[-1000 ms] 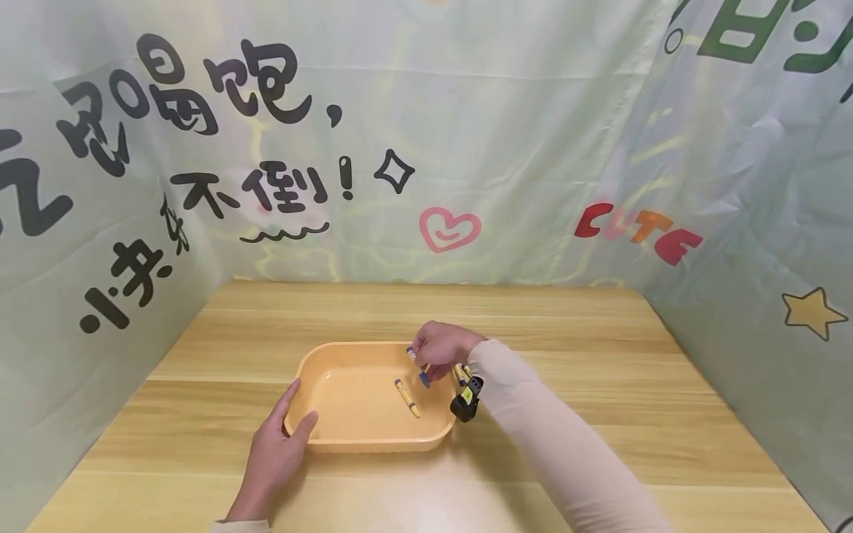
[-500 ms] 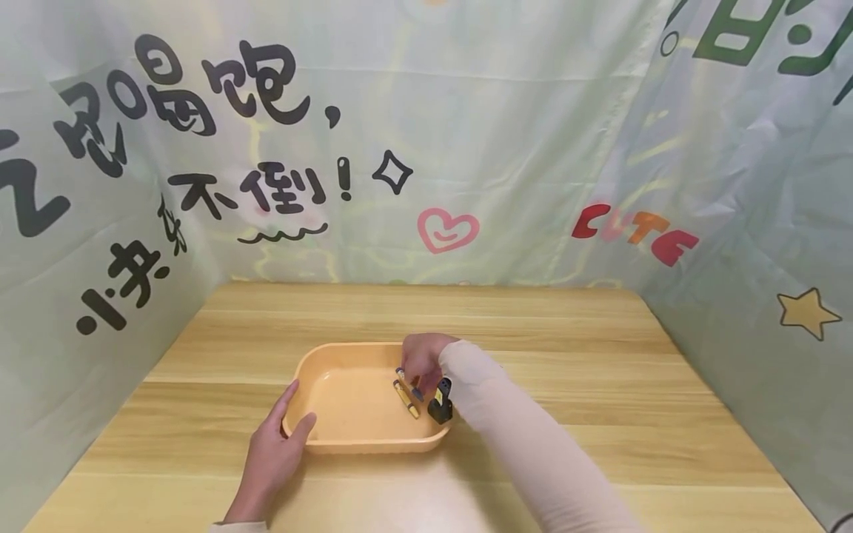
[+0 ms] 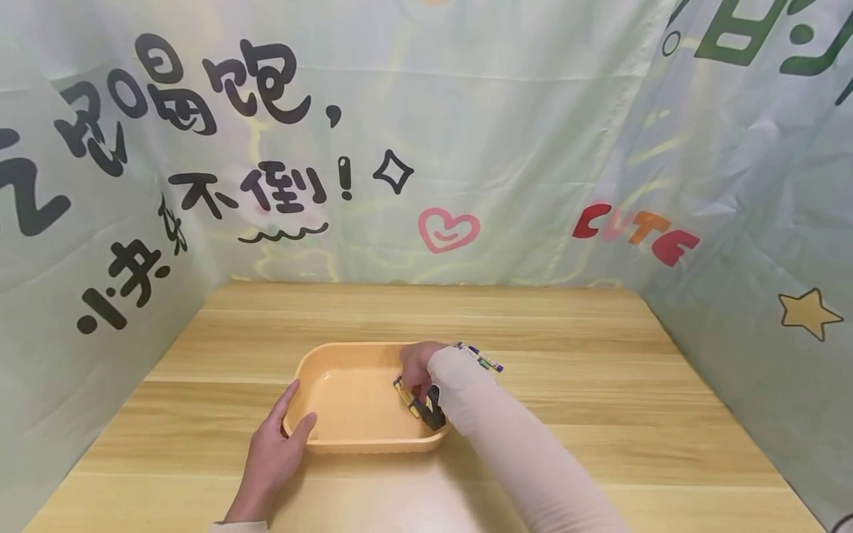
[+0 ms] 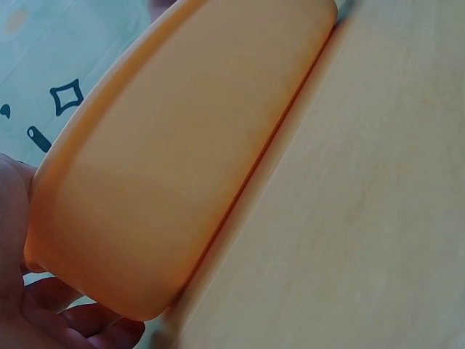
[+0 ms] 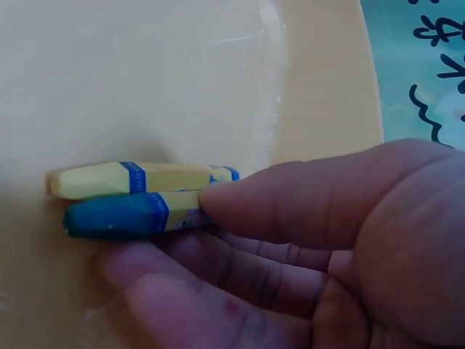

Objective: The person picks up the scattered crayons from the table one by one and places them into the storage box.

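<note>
An orange plastic tray [image 3: 360, 446] stands on the wooden table. My left hand [image 3: 275, 455] grips its left end, thumb over the rim and fingers outside; the left wrist view shows several fingers [image 4: 80, 320] against the tray's outer wall [image 4: 145, 182]. Inside the tray's right part, my right hand [image 3: 417, 364] reaches low. It pinches a dark blue crayon [image 5: 116, 218] between thumb and fingers, close above the tray floor. Right alongside lies a pale yellow crayon [image 5: 94, 180], parallel to the blue one. Both have yellowish wrappers with blue bands.
Several more crayons [image 3: 492, 364] lie on the table [image 3: 586, 400] just right of the tray, partly hidden by my right sleeve [image 3: 506, 437]. A black wrist camera [image 3: 433, 413] hangs under the right wrist, over the tray. Printed cloth [image 3: 520, 148] walls enclose the table.
My right hand has come down and left into the tray, bringing the blue crayon beside the yellow one. The left hand and the tray have stayed in place.
</note>
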Available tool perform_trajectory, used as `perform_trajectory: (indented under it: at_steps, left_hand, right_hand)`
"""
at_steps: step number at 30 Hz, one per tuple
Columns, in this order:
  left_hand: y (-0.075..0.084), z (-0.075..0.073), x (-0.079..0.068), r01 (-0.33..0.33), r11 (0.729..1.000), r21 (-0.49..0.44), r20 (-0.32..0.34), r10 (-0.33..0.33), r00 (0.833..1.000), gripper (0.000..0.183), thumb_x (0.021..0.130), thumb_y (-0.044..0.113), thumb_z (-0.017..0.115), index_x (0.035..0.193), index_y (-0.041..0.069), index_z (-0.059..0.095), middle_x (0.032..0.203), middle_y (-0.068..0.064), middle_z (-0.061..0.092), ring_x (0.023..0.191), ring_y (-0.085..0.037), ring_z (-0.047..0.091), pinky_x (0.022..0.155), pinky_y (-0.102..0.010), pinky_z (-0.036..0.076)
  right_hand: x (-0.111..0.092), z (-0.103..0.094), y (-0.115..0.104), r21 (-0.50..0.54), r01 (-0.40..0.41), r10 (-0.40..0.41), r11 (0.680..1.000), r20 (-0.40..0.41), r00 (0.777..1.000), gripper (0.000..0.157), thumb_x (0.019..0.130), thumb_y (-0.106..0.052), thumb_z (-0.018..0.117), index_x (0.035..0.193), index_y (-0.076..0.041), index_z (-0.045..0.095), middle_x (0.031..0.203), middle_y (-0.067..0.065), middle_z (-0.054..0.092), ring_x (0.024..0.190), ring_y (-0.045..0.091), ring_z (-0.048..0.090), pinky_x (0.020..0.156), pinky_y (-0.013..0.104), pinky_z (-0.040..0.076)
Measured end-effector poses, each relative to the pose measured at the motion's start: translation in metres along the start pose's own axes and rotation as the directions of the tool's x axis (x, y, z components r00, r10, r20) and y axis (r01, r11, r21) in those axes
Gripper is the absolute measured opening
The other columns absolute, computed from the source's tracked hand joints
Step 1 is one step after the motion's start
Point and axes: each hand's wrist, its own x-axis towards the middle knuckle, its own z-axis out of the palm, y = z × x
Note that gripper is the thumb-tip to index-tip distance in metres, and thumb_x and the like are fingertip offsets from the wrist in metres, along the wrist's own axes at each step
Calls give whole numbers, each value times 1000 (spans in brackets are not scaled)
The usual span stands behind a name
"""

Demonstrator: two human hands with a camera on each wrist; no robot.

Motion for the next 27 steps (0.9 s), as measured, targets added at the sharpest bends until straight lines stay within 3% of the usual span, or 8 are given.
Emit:
perform_trajectory:
  at_steps: [6,13,17,20,23,24,27]
  left_hand:
    - [0,0,-1,-13,1000,0,-11,13,1000,65,97,28,60,153,18,30,137,-24,50,76,-20,53,68,-33,45]
    - [1,1,0,16,1000,-23,-1,-16,1000,65,96,29,60,154,21,30,128,-19,52,59,-14,40,58,-30,40]
    - [1,1,0,12,1000,-11,-4,-12,1000,65,96,30,60,154,21,30,96,-13,54,57,-12,38,56,-29,39]
    - [0,1,1,15,1000,-10,-3,-15,1000,65,96,31,60,154,22,30,75,-7,38,53,-12,34,51,-28,38]
    - [0,1,1,0,1000,-10,-8,0,1000,65,97,30,60,153,21,30,91,-13,51,56,-11,40,54,-27,41]
    - [0,1,1,-6,1000,-9,-8,6,1000,65,97,29,60,153,20,30,103,-17,56,60,-11,43,57,-27,42]
    - [0,1,0,-2,1000,-16,-4,2,1000,65,97,29,60,153,20,30,115,-21,56,61,-11,44,57,-28,43]
  right_hand:
    - [5,4,0,23,-30,31,999,-15,999,8,78,4,61,72,-2,62,61,5,65,47,10,57,44,17,40]
    - [4,2,-3,-93,-46,42,995,-44,998,12,75,4,70,68,-4,62,62,2,55,46,10,41,41,18,33]
    - [0,-1,-2,-141,-14,6,990,-57,998,20,71,5,71,66,-7,56,60,1,48,45,10,36,39,18,29]
    - [-4,-7,0,-84,19,-24,996,-52,998,26,68,8,69,58,-9,52,53,-1,45,42,8,36,38,18,29]
    - [-9,-12,5,61,62,-59,996,-48,997,36,72,8,60,48,-13,44,46,-2,40,40,9,40,38,18,32]
    - [-12,-13,7,151,69,-61,986,-54,997,35,74,7,59,50,-12,44,46,-1,40,41,10,45,38,19,35]
    - [-20,-19,14,291,114,-94,950,-82,992,30,87,-2,58,61,-12,49,57,0,47,50,14,56,43,21,45]
